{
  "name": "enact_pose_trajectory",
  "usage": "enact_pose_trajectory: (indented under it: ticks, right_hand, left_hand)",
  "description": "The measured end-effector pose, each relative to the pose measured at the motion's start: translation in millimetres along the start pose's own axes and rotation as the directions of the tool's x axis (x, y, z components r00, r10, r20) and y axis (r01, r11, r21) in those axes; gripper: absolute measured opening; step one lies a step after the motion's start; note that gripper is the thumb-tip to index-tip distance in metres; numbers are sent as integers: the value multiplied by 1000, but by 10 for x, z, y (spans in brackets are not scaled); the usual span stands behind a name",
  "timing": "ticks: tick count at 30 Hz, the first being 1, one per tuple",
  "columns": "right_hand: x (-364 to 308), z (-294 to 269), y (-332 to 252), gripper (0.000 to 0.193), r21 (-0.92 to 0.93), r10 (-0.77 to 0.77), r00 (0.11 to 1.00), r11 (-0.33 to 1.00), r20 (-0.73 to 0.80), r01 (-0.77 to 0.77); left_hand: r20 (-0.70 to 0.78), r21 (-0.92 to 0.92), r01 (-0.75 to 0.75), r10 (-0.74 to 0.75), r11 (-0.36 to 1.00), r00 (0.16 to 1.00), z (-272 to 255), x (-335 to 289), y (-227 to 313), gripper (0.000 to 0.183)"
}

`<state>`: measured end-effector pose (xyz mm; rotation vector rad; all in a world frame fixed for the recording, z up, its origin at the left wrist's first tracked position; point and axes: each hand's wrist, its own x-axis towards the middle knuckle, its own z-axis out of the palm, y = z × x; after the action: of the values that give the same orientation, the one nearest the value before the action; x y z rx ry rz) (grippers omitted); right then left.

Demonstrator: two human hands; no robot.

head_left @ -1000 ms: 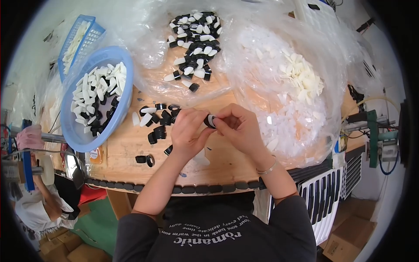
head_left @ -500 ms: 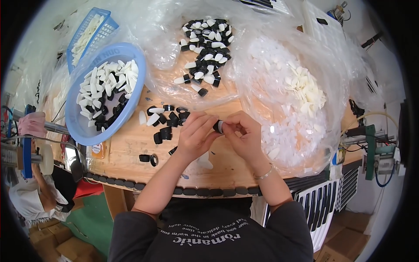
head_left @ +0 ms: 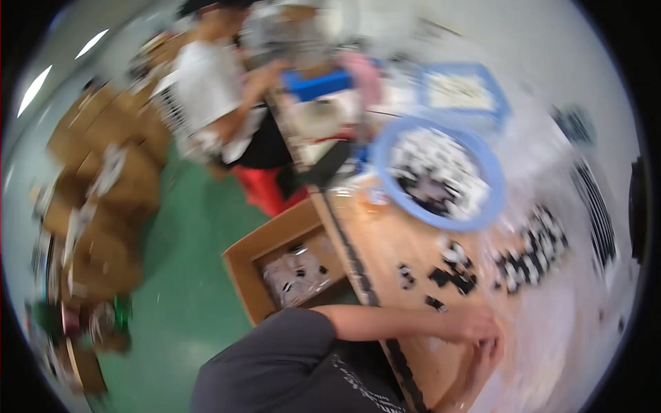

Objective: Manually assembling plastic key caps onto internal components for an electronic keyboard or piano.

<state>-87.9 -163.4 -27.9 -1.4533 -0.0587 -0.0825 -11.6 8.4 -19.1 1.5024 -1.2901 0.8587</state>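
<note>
Presently we find the frame heavily blurred, the view turned toward the person's left. The left hand [head_left: 475, 323] rests on the wooden bench [head_left: 392, 255] with its fingers curled toward the right hand [head_left: 490, 358], which lies just below it, the two touching or nearly so. We cannot tell whether either hand grips anything; motion blur hides the fingertips. Just above the left hand lie scattered small black parts [head_left: 447, 272], and farther up and to the right a loose heap of black and white pieces [head_left: 533, 251]. Well above both hands stands a round blue basin [head_left: 482, 206] filled with similar pieces, with a blue crate [head_left: 463, 91] beyond it. To the left of the left forearm, off the bench edge, an open cardboard box [head_left: 258, 265] sits on the green floor [head_left: 179, 303], holding a clear bag. Another person [head_left: 220, 103] in a white top works at the far end.
</note>
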Motion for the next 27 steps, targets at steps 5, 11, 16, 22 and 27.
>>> enact_pose_trajectory:
  ticks: [5, 11, 16, 22, 27]
  right_hand:
    - [-73, 164, -209, 32, 6, 8, 990, 1000, 138, -9]
    - [1, 64, -213, 24, -2, 34, 958, 999, 284, -35]
    - [-83, 187, -305, 22, -22, 4, 995, 1000, 96, -1]
    - [46, 28, -90, 41, 164, -24, 1000, 986, -1, 23]
    - [154, 81, -196, 26, 162, -76, 981, 981, -181, 106]
  left_hand:
    - [-87, 136, 21, -9, 990, 996, 187, -170, 92, 23]
    - [-92, 235, -86, 110, 968, 990, 136, -79, 136, 27]
    - [-34, 94, 26, -22, 995, 999, 275, -37, 108, 23]
    - [-48, -105, 36, -42, 994, 998, 146, 74, 55, 30]
    - [25, -169, 159, -158, 973, 987, 225, 215, -36, 39]
